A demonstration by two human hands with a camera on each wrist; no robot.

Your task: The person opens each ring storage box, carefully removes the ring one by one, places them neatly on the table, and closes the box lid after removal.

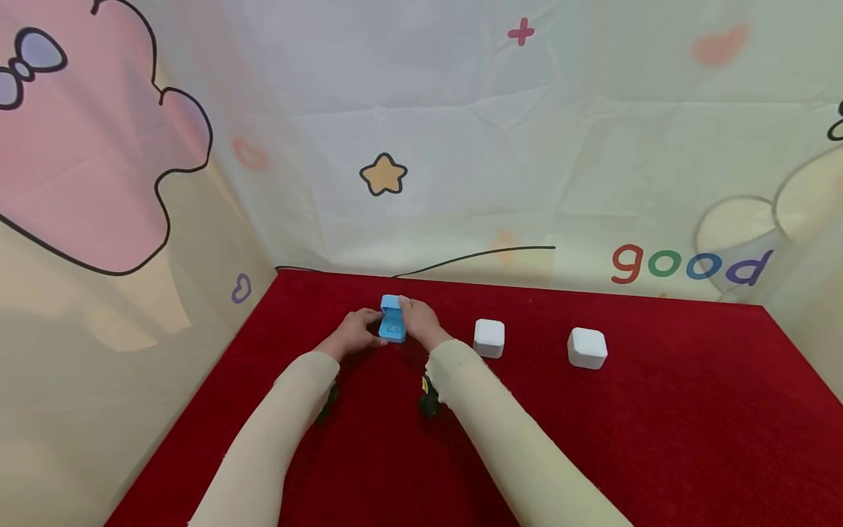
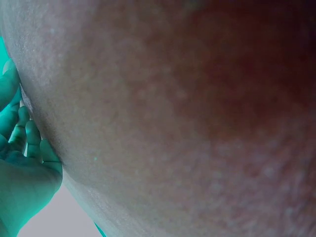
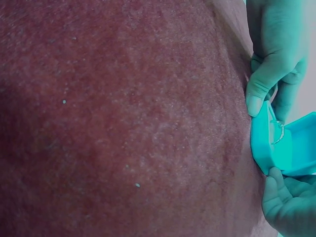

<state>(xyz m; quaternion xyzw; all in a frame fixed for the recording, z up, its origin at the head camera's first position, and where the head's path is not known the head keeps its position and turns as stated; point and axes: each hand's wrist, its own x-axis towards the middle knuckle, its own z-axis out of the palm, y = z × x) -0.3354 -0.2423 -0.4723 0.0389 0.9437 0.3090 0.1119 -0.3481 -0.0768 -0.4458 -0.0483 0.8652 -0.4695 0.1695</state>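
A small blue ring box (image 1: pixel 391 336) stands open on the red cloth, its lid tipped up at the back. In the right wrist view a thin ring (image 3: pixel 282 133) sits upright in the box's insert. My left hand (image 1: pixel 356 331) grips the base from the left, thumb low at the front corner and fingers farther back. From the other side my right hand (image 1: pixel 421 322) holds the box, its fingers up at the lid's edge. In the left wrist view only part of the left hand (image 2: pixel 27 177) shows at the edge.
Two white rounded boxes, a nearer white box (image 1: pixel 489 338) and a farther white box (image 1: pixel 587 348), stand to the right on the red cloth (image 1: pixel 658 424). Behind the table hangs a printed fabric backdrop (image 1: pixel 448 146), which continues along both sides.
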